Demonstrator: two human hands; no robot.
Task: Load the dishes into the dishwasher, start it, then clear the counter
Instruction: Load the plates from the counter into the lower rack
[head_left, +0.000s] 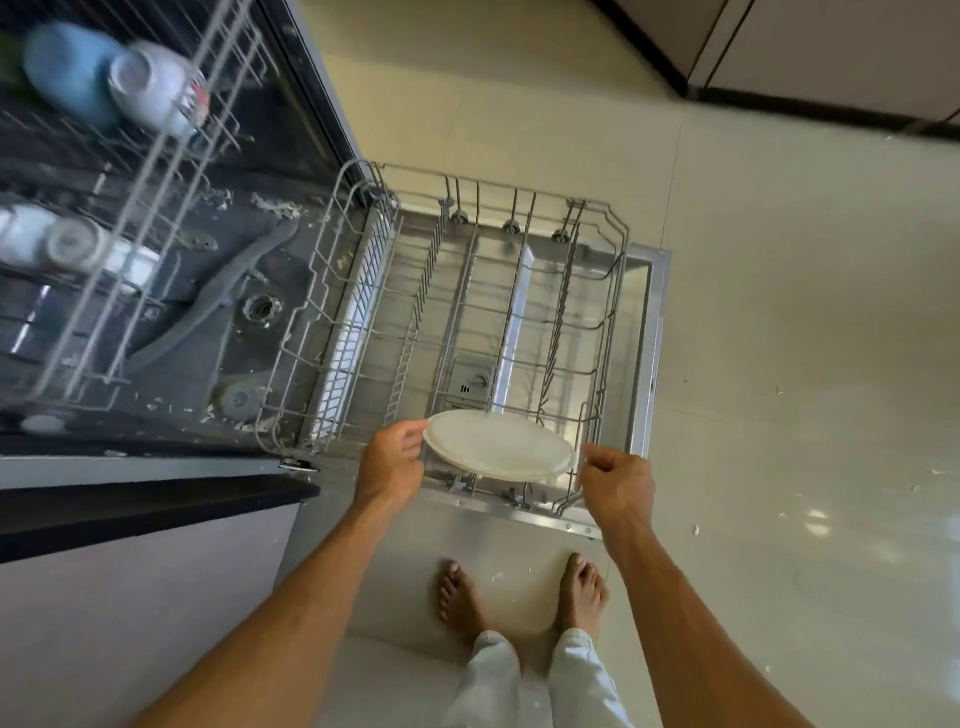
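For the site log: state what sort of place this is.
Most likely a home kitchen: a dishwasher stands open with its lower rack pulled out, cups sit in the upper rack, and a dark counter edge runs beside it.

Lower rack (467, 291) sits on the open door (644, 332), white plate (498, 447) at its near end; my bare feet (460, 597) on tiled floor (779, 364).

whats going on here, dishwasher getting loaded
A person stands at the open dishwasher, with its lower rack pulled out. Their left hand holds a white plate by its rim over the rack's near end. The right hand curls at the plate's other edge; whether it grips plate or rack is unclear. Cups sit in the upper rack.
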